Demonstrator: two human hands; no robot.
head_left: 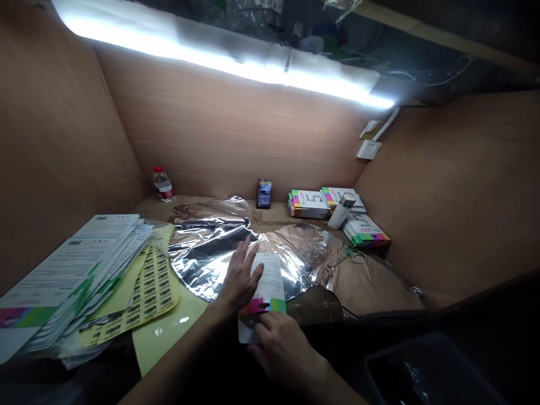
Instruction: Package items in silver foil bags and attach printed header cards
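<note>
A white printed card (270,275) with a pink-to-green band lies over silver foil sheets (206,253) in front of me. My left hand (241,277) is at the card's left edge, its fingers spread. At the card's lower end is my right hand (280,343), fingers curled round the near flap, with the thumb below it. Part of the flap shows to the left of the right hand's fingers.
Flat printed cards (71,264) and yellow label sheets (154,281) lie left. A red-capped bottle (163,184) and a phone (264,194) stand at the back. Finished-looking packs (307,202) and a white flask (341,211) are back right.
</note>
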